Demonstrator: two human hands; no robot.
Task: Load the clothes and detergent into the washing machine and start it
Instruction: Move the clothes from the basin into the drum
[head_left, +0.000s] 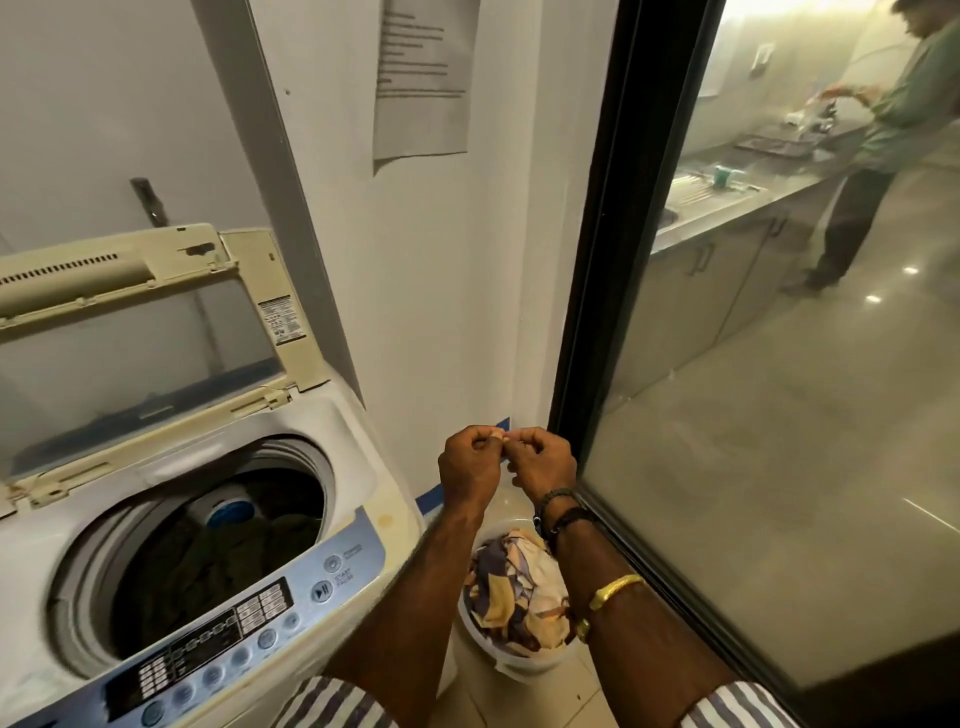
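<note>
A white top-loading washing machine stands at the left with its lid raised. Dark clothes lie inside the drum. Its blue control panel faces me at the front. My left hand and my right hand are held together to the right of the machine, above the floor. Both pinch a small pale thing between thumbs and fingertips; it is too small to identify. Below my arms a white basket on the floor holds patterned cloth.
A white wall with a taped paper notice stands behind my hands. A dark-framed glass partition runs along the right. Beyond it a person stands at a steel kitchen counter.
</note>
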